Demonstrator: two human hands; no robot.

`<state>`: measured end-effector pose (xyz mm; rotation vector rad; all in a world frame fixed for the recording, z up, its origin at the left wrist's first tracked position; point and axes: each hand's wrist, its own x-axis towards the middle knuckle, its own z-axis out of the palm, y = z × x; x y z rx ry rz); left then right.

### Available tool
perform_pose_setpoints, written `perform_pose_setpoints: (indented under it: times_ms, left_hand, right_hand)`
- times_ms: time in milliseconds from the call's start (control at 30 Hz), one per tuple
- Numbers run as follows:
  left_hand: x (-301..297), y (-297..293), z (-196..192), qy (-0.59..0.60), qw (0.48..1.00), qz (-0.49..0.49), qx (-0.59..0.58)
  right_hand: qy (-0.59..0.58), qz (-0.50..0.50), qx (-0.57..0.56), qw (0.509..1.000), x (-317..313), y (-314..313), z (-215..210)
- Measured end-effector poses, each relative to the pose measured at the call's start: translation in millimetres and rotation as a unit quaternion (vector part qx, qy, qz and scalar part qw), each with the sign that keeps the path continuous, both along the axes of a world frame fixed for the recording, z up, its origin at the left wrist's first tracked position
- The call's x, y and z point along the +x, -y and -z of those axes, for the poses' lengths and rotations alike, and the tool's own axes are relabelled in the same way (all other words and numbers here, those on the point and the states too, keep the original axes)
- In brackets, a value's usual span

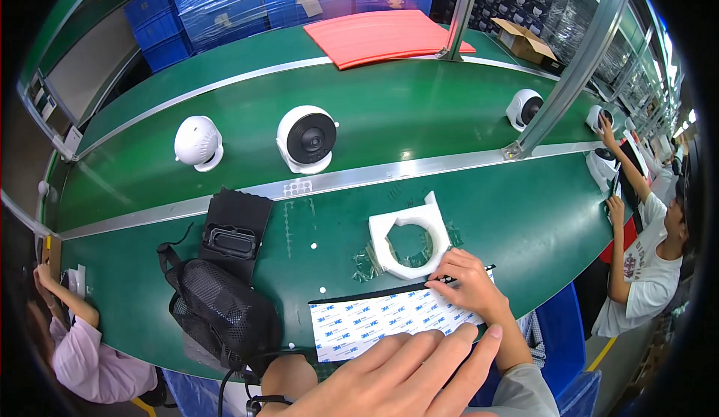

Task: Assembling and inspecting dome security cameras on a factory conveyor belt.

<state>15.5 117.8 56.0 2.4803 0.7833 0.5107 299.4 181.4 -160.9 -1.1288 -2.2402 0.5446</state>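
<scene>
Under both hands (468, 286) lies the adhesive sheet (374, 323).

On the green bench (524, 222), the right hand (468, 282) pinches a dark tool over the adhesive backing sheet (374, 323), just beside the white foam ring (408, 237); the left hand (408, 376) hovers flat near the sheet.

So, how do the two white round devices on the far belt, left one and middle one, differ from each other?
The left device shows only a plain white shell, while the middle device shows a large black round face. The left device looks smaller in the picture than the middle device. The left device stands farther to the left, and the middle device is more in line with the white foam frame. Both are white, rounded, upright on the green belt.
</scene>
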Motion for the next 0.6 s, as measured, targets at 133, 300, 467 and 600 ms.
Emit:
perform_pose_setpoints:
  times_ms: [133,300,467,600]
  left_hand:
    - [0.4,-0.1,1.9,0.007,1.0,0.0,0.002]
    - [2.1,1.1,5.9,0.013,1.0,-0.008,0.005]
    - [3.0,1.7,7.9,0.015,1.0,-0.012,0.022]
    - [3.0,2.1,9.4,0.012,0.999,-0.014,0.033]
  right_hand:
    - [0.0,-0.002,-0.002,1.0,-0.8,-0.1,-1.2]
    - [0.001,0.003,-0.001,1.0,-0.9,0.5,-1.9]
    - [-0.002,0.002,-0.003,1.0,-2.1,0.8,-3.7]
    - [-0.007,0.001,-0.002,1.0,-2.7,0.7,-3.3]
